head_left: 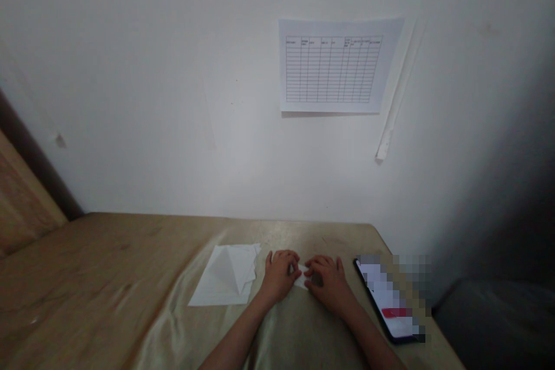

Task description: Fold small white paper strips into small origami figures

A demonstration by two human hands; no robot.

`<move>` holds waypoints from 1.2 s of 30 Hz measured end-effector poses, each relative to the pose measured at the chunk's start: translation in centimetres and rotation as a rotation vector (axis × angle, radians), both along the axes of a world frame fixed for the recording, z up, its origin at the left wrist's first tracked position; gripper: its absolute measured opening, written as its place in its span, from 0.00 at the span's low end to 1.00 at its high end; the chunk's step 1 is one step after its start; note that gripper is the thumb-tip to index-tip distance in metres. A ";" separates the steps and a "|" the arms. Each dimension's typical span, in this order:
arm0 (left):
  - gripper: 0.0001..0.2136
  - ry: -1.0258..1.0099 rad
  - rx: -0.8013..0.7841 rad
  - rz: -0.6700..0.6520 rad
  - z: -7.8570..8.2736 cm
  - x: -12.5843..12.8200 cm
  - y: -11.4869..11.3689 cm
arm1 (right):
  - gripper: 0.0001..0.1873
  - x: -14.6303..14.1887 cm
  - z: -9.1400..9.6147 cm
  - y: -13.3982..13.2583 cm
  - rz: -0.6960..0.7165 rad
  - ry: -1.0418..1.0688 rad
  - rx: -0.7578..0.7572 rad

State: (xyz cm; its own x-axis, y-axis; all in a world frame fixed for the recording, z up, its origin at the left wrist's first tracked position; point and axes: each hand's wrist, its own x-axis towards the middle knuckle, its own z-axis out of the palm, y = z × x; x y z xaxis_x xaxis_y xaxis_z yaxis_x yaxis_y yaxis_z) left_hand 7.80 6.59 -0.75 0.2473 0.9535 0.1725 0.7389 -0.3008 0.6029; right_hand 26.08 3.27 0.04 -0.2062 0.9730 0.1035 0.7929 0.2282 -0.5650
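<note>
A small piece of white paper [300, 281] lies on the cloth-covered table between my two hands. My left hand [280, 273] has its fingers curled, with thumb and fingertips closed on the paper's left side. From the other side, my right hand [326, 281] grips the paper's right side, thumb below and fingers bent above. The fingers hide much of the paper, so its folded shape is hard to make out. Left of my left hand rests a stack of white paper sheets [208, 292], with a folded, pointed piece on top.
A phone [384, 300] with a lit, partly blurred screen lies to the right. The table [108, 277] has a shiny, wrinkled tan cover and meets a white wall. A printed table sheet [332, 69] hangs there. Wooden furniture [26, 191] stands at far left, a dark object [498, 318] at right.
</note>
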 end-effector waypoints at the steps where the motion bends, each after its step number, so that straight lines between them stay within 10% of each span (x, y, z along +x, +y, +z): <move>1: 0.05 0.003 -0.003 -0.004 0.0 0.0 0.0 | 0.08 0.0 0.0 0.0 0.001 0.002 0.002; 36: 0.08 0.052 -0.019 -0.045 0.7 -0.3 -0.7 | 0.08 -0.2 0.3 -0.2 0.010 -0.031 0.006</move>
